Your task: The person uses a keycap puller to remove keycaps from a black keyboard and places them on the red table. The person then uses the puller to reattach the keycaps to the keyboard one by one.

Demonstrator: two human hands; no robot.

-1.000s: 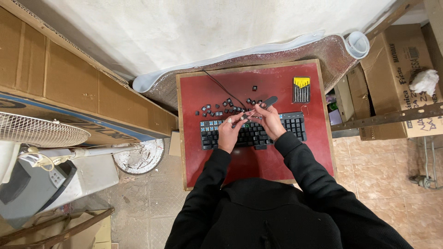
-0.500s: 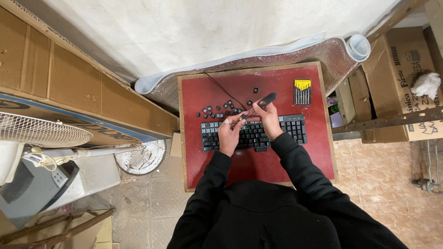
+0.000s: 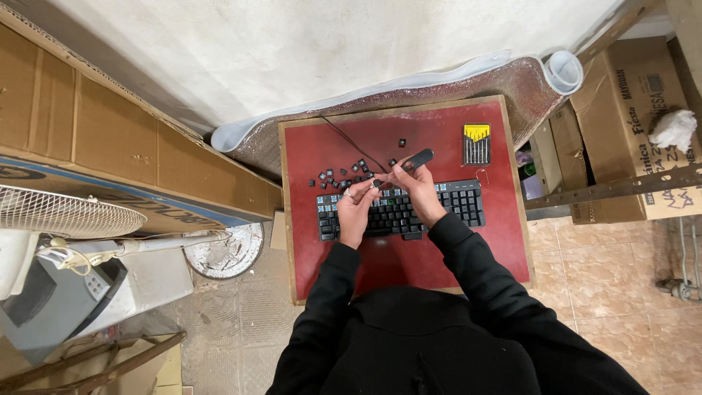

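1. In the head view I look straight down on a small red table top (image 3: 409,271). A black keyboard (image 3: 446,208) lies across the middle of it.
2. The left hand (image 3: 356,208) is over the left part of the keyboard. Its fingers are curled, and the tips pinch a small dark keycap (image 3: 377,183) just above the top row. I see a ring on one finger.
3. The right hand (image 3: 418,192) is just beside the left one; the fingertips of both hands almost meet at the keycap. The right fingers are closed around a black tool (image 3: 418,158), and its thick handle sticks out beyond the knuckles, away from the body. What the tip of the tool touches I cannot tell, it is too small.
4. Beyond the fingertips of the left hand, loose keycaps (image 3: 344,174) are scattered on the red surface, near the top edge of the keyboard. One more lies alone further away.
5. A thin black cable (image 3: 349,145) runs from the fingertips toward the far left corner of the table.
6. To the right of the right fingers, well apart, lies a screwdriver set (image 3: 477,143) in a case with a yellow top.
7. Under the palms several places of the keyboard show blue switches without caps.
8. Both sleeves are black.
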